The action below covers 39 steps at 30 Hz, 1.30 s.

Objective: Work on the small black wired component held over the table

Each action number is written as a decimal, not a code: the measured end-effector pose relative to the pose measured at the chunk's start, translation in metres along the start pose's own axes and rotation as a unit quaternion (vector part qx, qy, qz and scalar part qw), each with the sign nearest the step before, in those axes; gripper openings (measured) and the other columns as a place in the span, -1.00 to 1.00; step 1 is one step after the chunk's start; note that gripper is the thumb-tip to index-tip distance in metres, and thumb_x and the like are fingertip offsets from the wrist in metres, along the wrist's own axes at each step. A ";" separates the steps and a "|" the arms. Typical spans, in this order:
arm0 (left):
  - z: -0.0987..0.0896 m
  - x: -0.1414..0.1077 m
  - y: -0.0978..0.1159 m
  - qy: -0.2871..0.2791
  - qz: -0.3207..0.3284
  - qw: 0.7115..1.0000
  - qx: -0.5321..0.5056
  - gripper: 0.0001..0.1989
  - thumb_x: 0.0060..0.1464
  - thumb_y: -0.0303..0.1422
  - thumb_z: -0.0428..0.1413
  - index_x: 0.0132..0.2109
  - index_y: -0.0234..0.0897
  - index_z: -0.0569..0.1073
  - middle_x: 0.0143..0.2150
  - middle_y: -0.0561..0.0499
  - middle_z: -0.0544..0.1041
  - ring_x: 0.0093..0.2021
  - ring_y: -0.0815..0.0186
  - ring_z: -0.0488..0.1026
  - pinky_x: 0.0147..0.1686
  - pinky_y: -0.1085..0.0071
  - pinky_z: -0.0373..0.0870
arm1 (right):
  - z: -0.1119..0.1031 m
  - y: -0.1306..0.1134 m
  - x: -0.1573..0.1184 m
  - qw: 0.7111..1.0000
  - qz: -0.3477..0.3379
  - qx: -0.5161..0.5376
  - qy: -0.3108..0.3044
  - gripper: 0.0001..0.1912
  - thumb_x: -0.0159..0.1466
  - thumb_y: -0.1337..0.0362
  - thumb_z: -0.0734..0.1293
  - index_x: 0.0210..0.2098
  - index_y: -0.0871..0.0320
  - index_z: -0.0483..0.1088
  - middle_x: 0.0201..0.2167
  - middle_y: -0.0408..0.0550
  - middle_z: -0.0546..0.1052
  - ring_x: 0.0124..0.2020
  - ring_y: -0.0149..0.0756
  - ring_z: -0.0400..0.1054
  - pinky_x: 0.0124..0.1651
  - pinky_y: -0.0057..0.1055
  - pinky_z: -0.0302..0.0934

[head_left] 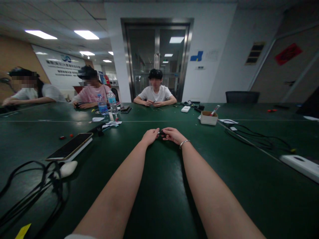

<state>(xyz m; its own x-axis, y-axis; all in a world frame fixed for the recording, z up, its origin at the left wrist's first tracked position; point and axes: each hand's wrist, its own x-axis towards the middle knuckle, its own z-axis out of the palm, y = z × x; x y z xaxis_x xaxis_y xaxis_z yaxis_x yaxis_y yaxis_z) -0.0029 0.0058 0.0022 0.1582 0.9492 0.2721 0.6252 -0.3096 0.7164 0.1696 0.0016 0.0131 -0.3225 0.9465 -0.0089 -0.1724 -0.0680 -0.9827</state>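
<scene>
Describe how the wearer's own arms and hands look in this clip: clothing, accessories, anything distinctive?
Both hands, left and right, are ungloved, and the forearms are uncovered. A slim, silver-coloured bracelet circles the right wrist; the left wrist shows none. A sliver of pale sleeve shows on the left arm at the bottom edge. Rings are too small to tell.

Wall lettering [65, 63], glass doors [141, 46] and light panels [86, 35] show an office.
</scene>
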 end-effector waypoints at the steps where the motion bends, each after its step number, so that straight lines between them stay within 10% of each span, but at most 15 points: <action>1: 0.000 0.000 0.001 0.000 -0.001 1.000 0.003 -0.47 0.12 0.03 -0.20 -0.47 -0.25 0.42 -0.51 0.00 0.46 -0.48 0.29 0.36 -0.43 0.41 0.19 | 0.000 0.000 0.000 1.000 0.001 -0.001 0.000 -0.95 0.21 0.44 0.32 -0.30 0.25 0.37 -0.53 -0.11 0.46 -0.58 -0.51 0.35 -0.38 -0.42 0.45; 28: -0.013 -0.003 0.003 -0.010 0.013 0.957 -0.290 -0.70 -0.28 -0.33 0.31 -0.32 -0.33 0.50 -0.30 -0.06 0.56 -0.22 0.26 0.46 -0.04 0.24 0.27 | 0.001 0.001 0.001 1.000 -0.006 -0.009 -0.009 -0.85 0.30 0.30 0.26 -0.36 0.26 0.29 -0.74 -0.17 0.40 -0.72 -0.53 0.23 -0.42 -0.42 0.44; 39: -0.011 -0.003 0.005 0.029 -0.013 0.960 -0.278 -0.78 -0.18 -0.30 0.25 -0.37 -0.36 0.49 -0.41 -0.07 0.54 -0.37 0.30 0.43 -0.23 0.32 0.32 | -0.002 -0.003 -0.003 1.000 -0.025 0.015 -0.004 -0.75 0.20 0.42 0.33 -0.13 0.15 0.29 -0.44 -0.20 0.44 -0.69 -0.62 0.26 -0.34 -0.33 0.46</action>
<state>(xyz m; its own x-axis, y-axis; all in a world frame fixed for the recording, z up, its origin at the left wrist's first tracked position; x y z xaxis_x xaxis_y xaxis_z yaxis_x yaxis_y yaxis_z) -0.0089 0.0011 0.0120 0.0957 0.9571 0.2736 0.1203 -0.2840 0.9513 0.1728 -0.0005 0.0159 -0.3194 0.9467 0.0415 -0.2160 -0.0301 -0.9759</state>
